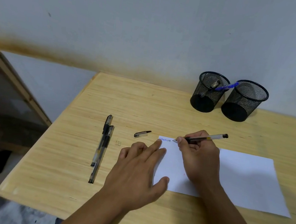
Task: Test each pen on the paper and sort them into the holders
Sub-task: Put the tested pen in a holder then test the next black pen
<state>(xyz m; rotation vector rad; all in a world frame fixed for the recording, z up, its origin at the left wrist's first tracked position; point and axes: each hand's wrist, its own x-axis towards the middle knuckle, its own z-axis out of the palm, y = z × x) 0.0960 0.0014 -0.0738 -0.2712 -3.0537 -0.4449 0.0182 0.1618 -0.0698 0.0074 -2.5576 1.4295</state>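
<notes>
The right hand [199, 157] pinches an uncapped clear-barrelled pen [201, 138] between thumb and fingers, its tip touching the far left corner of the white paper [239, 175], just beside a short line of blue scribble [165, 139]. The left hand [140, 170] lies flat with straight, spread fingers, holding nothing; its fingertips and thumb press on the left edge of the paper, the palm resting on the wooden worktop [71, 158]. A pen cap [142, 134] lies on the worktop just beyond the left hand's fingertips. Farther to the left of that hand, two capped pens [101, 148] lie side by side, touching. Well beyond the right hand, near the wall, two black mesh holders stand just beside each other: the left holder [208, 93] has pens in it, one of them blue [225, 87] and leaning over its rim toward the right holder [243, 102].
</notes>
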